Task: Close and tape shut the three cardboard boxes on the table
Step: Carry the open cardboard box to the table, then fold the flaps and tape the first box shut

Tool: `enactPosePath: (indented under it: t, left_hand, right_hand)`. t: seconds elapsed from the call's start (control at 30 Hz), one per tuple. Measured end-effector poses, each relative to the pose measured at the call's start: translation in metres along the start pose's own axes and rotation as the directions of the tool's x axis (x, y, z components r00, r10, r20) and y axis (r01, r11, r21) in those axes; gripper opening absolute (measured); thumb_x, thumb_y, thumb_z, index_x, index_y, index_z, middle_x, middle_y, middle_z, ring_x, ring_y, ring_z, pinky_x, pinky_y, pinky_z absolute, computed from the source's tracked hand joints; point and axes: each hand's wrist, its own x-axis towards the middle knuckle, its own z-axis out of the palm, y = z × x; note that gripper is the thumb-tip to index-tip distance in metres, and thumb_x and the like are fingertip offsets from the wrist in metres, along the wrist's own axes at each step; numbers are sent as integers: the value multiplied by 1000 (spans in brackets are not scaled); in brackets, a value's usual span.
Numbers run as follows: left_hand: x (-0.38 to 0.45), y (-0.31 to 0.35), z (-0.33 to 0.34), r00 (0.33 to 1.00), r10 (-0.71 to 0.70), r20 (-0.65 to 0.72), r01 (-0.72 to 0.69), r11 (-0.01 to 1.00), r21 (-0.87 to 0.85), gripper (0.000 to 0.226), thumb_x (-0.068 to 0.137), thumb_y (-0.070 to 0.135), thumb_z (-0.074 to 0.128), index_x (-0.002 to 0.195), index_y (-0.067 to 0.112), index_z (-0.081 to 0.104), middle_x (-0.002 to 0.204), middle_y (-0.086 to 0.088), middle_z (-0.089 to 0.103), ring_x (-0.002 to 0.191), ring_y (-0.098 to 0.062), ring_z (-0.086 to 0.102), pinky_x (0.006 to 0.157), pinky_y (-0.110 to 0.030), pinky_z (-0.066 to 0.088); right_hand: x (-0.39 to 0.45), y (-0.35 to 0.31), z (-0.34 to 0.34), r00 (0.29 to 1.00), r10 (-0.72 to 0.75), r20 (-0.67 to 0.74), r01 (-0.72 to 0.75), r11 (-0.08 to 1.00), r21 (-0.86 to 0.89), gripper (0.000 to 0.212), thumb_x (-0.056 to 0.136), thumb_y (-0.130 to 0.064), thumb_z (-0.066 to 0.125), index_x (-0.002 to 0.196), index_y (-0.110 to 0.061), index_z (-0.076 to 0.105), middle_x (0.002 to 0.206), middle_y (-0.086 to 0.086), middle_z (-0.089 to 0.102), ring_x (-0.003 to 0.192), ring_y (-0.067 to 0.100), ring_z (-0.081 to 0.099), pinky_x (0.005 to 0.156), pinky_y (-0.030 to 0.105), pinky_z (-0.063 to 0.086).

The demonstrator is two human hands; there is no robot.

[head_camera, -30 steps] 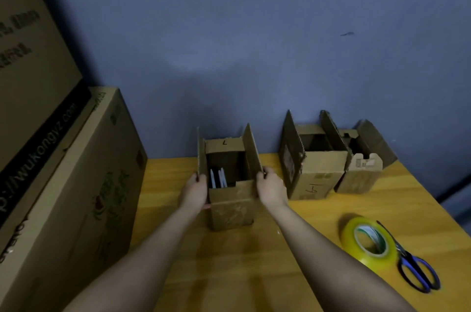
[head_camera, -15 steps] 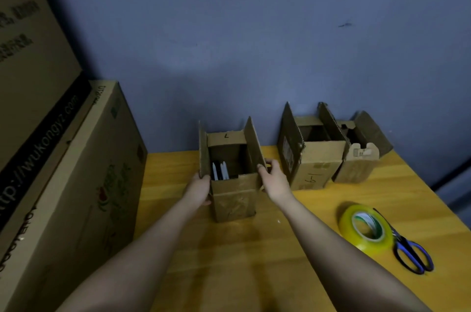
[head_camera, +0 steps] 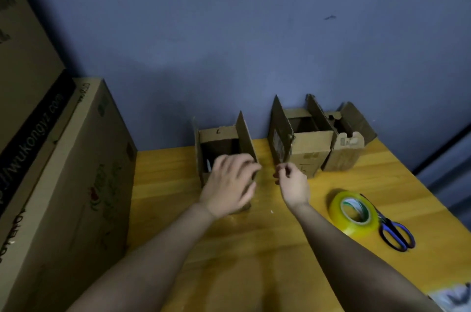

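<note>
Three small cardboard boxes stand in a row at the back of the wooden table point(head_camera: 254, 248), all with flaps up. My left hand point(head_camera: 229, 181) lies with spread fingers over the front top of the left box point(head_camera: 218, 133), covering its near flap; the side flaps still stand upright. Empty and with loosely curled fingers, my right hand point(head_camera: 293, 184) hovers just right of that box, in front of the middle box point(head_camera: 309, 148). The right box point(head_camera: 344, 156) leans against the middle one. A roll of yellowish clear tape point(head_camera: 353, 212) lies to the right.
Blue-handled scissors point(head_camera: 396, 232) lie beside the tape near the table's right edge. A large printed cardboard carton point(head_camera: 84, 171) stands along the table's left side, with another above it. A blue wall closes off the back.
Both hands have left the sides of the left box. My left hand moved up over its front top; my right hand pulled away to the right and curled.
</note>
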Motion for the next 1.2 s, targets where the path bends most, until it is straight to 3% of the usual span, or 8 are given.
enactPosePath:
  t: [0.13, 0.27, 0.43, 0.67, 0.8, 0.93, 1.03, 1.2]
  left_hand:
    - [21, 36, 23, 938, 238, 252, -224, 971, -82, 35, 88, 30, 48, 119, 17, 56, 117, -5, 56, 104, -20, 58, 87, -34, 46]
    - [43, 74, 55, 797, 154, 584, -145, 987, -63, 50, 93, 28, 51, 139, 16, 38, 144, -8, 34, 130, -25, 38, 104, -39, 34]
    - [68, 123, 112, 567, 45, 823, -101, 995, 15, 60, 92, 34, 55, 143, 15, 31, 147, -11, 30, 134, -30, 30, 104, -43, 29]
    - [110, 211, 201, 491, -46, 870, -24, 997, 67, 69, 89, 36, 61, 145, 13, 28, 152, -10, 21, 140, -30, 19, 112, -46, 20]
    - [129, 253, 241, 345, -138, 928, -153, 967, 201, 80, 88, 47, 60, 148, 11, 23, 158, -11, 8, 146, -30, 1, 117, -56, -1]
    - [139, 281, 257, 246, -262, 933, -94, 952, 292, 68, 92, 35, 58, 149, 15, 25, 152, -10, 29, 143, -31, 18, 115, -59, -7]
    - [139, 291, 266, 260, -329, 908, 1, 940, 341, 49, 95, 27, 51, 142, 16, 38, 133, -8, 54, 130, -27, 42, 114, -55, -8]
    - [139, 299, 272, 321, -403, 857, 167, 915, 367, 48, 96, 26, 47, 141, 14, 36, 128, -9, 56, 122, -28, 49, 115, -48, 9]
  right_hand:
    - [14, 58, -30, 983, 174, 58, -159, 967, -197, 22, 94, -34, 45, 98, -25, 64, 94, 6, 73, 85, 31, 68, 78, 42, 55]
    - [24, 98, -70, 948, 294, 119, -263, 939, -222, 16, 93, -28, 47, 97, -23, 62, 103, 10, 71, 92, 32, 66, 82, 40, 54]
    - [47, 147, -111, 939, 336, 67, -298, 898, -322, 31, 97, -24, 44, 120, -10, 60, 120, 16, 63, 109, 36, 58, 83, 33, 47]
    - [96, 225, -177, 955, 242, 169, -149, 891, -429, 30, 99, -27, 46, 121, -10, 57, 124, 15, 55, 114, 35, 54, 90, 39, 48]
    - [121, 259, -205, 911, 205, 358, 1, 867, -498, 37, 102, -36, 39, 126, -12, 52, 129, 11, 50, 112, 30, 53, 91, 39, 48]
    - [137, 273, -217, 834, 171, 525, 146, 849, -508, 36, 102, -32, 40, 133, -14, 46, 129, 7, 50, 109, 25, 55, 85, 36, 50]
    - [144, 283, -218, 788, 117, 605, 197, 882, -427, 36, 102, -27, 42, 136, -20, 46, 129, 0, 53, 105, 19, 57, 80, 33, 52]
    - [145, 290, -219, 767, 101, 633, 165, 923, -348, 32, 101, -25, 43, 132, -21, 50, 126, -3, 55, 101, 16, 58, 78, 30, 51]
